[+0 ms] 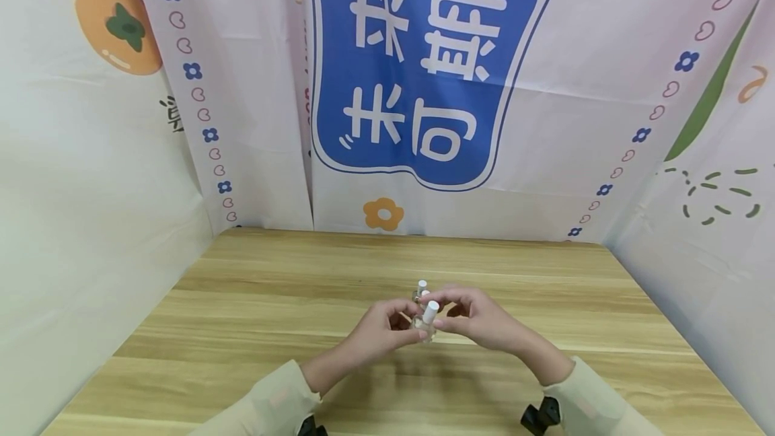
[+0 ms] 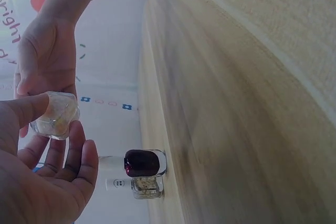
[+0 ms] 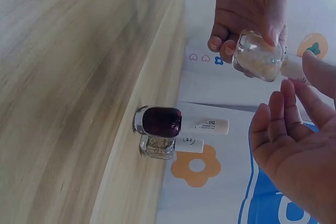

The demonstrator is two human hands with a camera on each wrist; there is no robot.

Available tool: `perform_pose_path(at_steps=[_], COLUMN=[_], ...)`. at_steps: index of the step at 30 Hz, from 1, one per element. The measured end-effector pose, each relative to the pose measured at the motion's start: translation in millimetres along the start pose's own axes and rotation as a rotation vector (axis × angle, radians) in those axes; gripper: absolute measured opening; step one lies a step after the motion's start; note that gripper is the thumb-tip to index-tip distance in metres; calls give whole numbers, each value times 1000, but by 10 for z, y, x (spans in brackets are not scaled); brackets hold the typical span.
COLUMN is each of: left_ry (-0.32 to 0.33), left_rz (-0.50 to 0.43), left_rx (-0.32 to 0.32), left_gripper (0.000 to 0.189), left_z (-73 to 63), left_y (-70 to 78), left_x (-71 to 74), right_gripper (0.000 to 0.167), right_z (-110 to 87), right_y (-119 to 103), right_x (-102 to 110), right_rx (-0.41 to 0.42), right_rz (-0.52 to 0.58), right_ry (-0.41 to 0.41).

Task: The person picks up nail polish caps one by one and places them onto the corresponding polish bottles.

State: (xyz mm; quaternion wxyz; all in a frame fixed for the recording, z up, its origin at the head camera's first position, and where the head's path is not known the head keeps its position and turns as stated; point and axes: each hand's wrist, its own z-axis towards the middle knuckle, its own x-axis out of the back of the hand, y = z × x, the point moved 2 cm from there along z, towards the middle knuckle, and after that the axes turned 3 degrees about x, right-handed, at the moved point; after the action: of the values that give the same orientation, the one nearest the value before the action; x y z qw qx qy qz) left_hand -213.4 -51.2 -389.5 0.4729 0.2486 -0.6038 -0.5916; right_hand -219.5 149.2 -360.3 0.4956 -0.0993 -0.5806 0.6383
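A clear nail polish bottle [image 1: 425,328] with a white cap [image 1: 432,312] is held above the table between both hands. My left hand [image 1: 381,326] grips its glass body, the thumb lying along one face in the left wrist view. From the right, my right hand [image 1: 482,319] has its thumb and forefinger at the cap, pinching it near the neck; the exact contact is partly hidden. Just beyond the hands stand two more nail polish bottles: a dark red bottle [image 3: 163,122] and a gold glitter bottle [image 3: 158,147], both upright with white caps.
The wood-grain table [image 1: 272,301] extends around the hands. A printed white cloth [image 1: 260,153] with a blue panel hangs along its back edge, and pale cloth walls [image 1: 714,274] rise on both sides.
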Motion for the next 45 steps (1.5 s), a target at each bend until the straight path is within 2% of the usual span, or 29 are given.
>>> perform_pose_path(at_steps=[3, 7, 17, 23, 29, 38, 45], left_ry=[-13, -17, -6, 24, 62, 84, 105], left_rz=[-7, -13, -17, -25, 11, 51, 77], left_rx=[0, -1, 16, 16, 30, 36, 36], left_gripper=[21, 20, 25, 26, 27, 24, 23], left_z=[9, 9, -2, 1, 10, 9, 9], left_y=[-20, -25, -34, -36, -57, -60, -46], left_x=[-13, -22, -24, -26, -29, -23, -29], right_gripper=[26, 22, 17, 15, 16, 14, 19], right_z=[7, 7, 0, -10, -8, 6, -9], right_y=[2, 6, 38, 56, 66, 91, 99], right_x=[-6, -20, -69, -121, -182, -249, -260], right_rx=[26, 24, -64, -111, -148, -167, -229], right_rz=[18, 11, -54, -18, -15, -32, -21], right_ry=[-32, -26, 109, 189, 249, 345, 406])
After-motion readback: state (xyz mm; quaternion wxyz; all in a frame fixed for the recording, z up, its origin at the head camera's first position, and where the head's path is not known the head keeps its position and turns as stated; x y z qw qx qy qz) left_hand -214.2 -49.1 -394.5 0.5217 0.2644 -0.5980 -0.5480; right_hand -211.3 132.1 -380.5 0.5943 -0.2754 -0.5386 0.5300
